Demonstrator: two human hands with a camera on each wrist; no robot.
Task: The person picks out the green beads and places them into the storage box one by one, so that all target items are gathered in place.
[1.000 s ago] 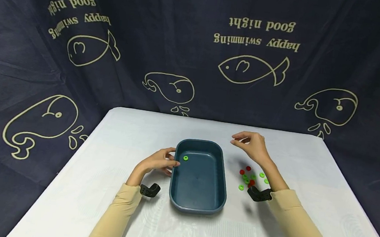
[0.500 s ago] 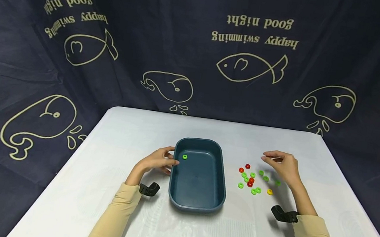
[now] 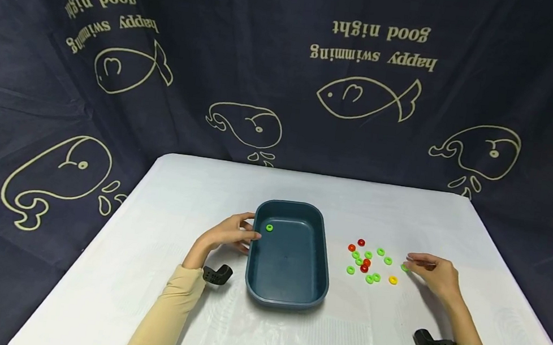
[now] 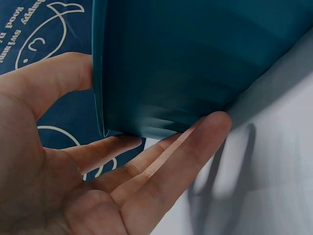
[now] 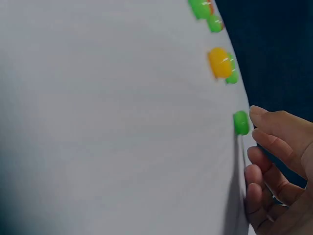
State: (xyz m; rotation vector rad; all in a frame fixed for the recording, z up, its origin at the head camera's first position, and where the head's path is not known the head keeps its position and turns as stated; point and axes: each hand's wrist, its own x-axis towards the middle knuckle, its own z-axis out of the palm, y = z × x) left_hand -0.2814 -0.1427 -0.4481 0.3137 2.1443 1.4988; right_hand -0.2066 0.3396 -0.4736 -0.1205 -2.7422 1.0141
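Observation:
A dark blue-green rectangular bin (image 3: 287,276) stands mid-table, with one small green ring (image 3: 269,228) inside near its far left corner. My left hand (image 3: 227,233) grips the bin's left side; in the left wrist view the thumb (image 4: 63,73) lies over the rim and the fingers lie along the outer wall. To the right, my right hand (image 3: 438,275) is low over the table, thumb and fingers slightly apart. Its fingertips are right at another green ring (image 5: 241,123), the rightmost of the loose ones.
Several loose green rings (image 3: 387,261), some red ones (image 3: 365,268) and a yellow ring (image 3: 393,280) lie scattered between the bin and my right hand. They rest on a white-covered table (image 3: 204,181). A dark blue cloth (image 3: 246,78) with fish prints hangs behind it.
My right hand has moved from beside the bin's far right corner, right and toward me, down to the outermost green ring. My left hand and the bin stay in place.

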